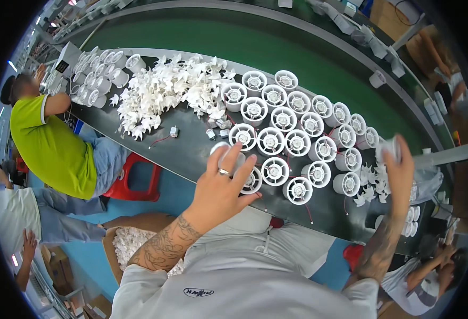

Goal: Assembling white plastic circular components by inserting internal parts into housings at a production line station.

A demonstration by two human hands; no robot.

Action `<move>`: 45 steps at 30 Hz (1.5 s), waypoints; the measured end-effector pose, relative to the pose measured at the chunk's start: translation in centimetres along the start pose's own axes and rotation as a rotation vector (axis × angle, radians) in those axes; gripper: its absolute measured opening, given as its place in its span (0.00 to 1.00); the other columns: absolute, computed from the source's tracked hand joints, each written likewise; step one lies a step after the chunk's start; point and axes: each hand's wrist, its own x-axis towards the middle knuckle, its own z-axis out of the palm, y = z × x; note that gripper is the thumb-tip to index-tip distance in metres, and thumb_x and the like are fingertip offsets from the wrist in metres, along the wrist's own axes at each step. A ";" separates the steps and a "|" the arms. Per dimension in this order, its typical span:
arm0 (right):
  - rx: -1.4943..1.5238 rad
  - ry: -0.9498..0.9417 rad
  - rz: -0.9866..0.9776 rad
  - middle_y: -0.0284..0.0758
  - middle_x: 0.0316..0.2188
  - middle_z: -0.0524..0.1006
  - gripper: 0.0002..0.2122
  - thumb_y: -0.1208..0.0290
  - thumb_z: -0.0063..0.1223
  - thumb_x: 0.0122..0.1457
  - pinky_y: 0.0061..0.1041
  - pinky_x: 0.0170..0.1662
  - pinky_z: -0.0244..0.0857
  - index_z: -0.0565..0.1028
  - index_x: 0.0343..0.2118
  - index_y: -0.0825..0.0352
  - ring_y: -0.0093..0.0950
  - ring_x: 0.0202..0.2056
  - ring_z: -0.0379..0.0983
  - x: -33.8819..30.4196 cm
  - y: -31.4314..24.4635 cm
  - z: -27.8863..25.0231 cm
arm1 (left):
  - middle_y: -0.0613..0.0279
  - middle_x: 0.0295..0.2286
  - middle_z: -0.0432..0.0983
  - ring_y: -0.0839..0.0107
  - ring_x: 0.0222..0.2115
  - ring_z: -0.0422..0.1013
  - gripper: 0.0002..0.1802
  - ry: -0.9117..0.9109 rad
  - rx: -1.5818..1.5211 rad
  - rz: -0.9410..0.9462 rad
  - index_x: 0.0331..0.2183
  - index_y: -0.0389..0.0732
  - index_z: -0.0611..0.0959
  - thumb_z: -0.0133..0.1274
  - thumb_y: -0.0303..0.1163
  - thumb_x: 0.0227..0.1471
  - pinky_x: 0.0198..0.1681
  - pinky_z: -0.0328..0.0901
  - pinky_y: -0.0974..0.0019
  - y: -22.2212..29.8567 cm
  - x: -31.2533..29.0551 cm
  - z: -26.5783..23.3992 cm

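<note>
My left hand (220,178) reaches over the near edge of the dark bench, its fingers curved round a white round fan housing (230,158). Another housing (252,182) stands just beyond the fingertips, partly hidden by them. My right hand (402,167) is raised at the right of the bench and closed on a white cup-shaped piece (389,150) that looks like a fan housing; motion blurs it. Between my hands stand rows of white fan housings (271,141), spoked centres up, several with thin red wires. Some white fan blades (373,183) lie below my right hand.
A large heap of white fan blades (165,93) covers the bench's left part, with small motors (220,125) beside it. More housings (101,74) stand farther left. A green conveyor belt (191,32) runs behind. A person in a lime shirt (56,143) sits left, near a red stool (135,178).
</note>
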 end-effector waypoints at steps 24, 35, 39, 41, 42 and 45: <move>0.206 0.400 -0.094 0.44 0.46 0.69 0.30 0.78 0.61 0.43 0.33 0.54 0.62 0.65 0.52 0.71 0.37 0.48 0.68 -19.6 -1.8 6.8 | 0.47 0.49 0.70 0.57 0.49 0.69 0.34 0.129 -0.432 -0.102 0.54 0.34 0.69 0.59 0.23 0.44 0.51 0.64 0.59 -3.5 -2.0 1.3; -0.014 0.238 -0.083 0.46 0.42 0.72 0.28 0.76 0.65 0.43 0.35 0.46 0.65 0.69 0.50 0.73 0.43 0.43 0.70 -20.8 -2.1 3.4 | 0.36 0.58 0.50 0.42 0.57 0.56 0.46 -0.006 -0.417 -0.051 0.60 0.32 0.59 0.64 0.31 0.43 0.58 0.58 0.53 -1.0 -4.9 0.3; 0.090 0.192 -0.008 0.47 0.44 0.71 0.28 0.75 0.64 0.46 0.35 0.47 0.65 0.67 0.52 0.73 0.44 0.44 0.70 -20.2 -2.1 4.4 | 0.35 0.57 0.53 0.42 0.57 0.56 0.46 0.051 -0.352 -0.120 0.60 0.32 0.58 0.63 0.31 0.44 0.59 0.55 0.52 -0.5 -4.4 2.9; 0.094 0.203 -0.003 0.48 0.46 0.69 0.29 0.75 0.64 0.46 0.35 0.49 0.65 0.66 0.53 0.73 0.45 0.46 0.69 -19.7 -2.3 4.7 | 0.33 0.56 0.55 0.40 0.55 0.58 0.47 0.066 -0.358 -0.069 0.61 0.32 0.57 0.63 0.31 0.44 0.58 0.56 0.51 0.2 -3.4 3.6; 0.101 0.215 -0.007 0.48 0.48 0.68 0.30 0.75 0.64 0.46 0.34 0.50 0.64 0.65 0.54 0.73 0.45 0.47 0.68 -19.5 -2.2 4.9 | 0.33 0.56 0.55 0.40 0.55 0.58 0.47 0.060 -0.360 -0.067 0.61 0.32 0.57 0.63 0.31 0.44 0.58 0.56 0.51 0.7 -3.3 3.8; 0.054 0.224 -0.014 0.50 0.54 0.63 0.33 0.73 0.65 0.46 0.37 0.54 0.61 0.64 0.56 0.72 0.47 0.53 0.63 -19.5 -2.7 5.2 | 0.32 0.56 0.56 0.40 0.55 0.58 0.48 0.069 -0.309 -0.010 0.61 0.32 0.56 0.63 0.32 0.44 0.58 0.57 0.51 1.3 -2.9 4.1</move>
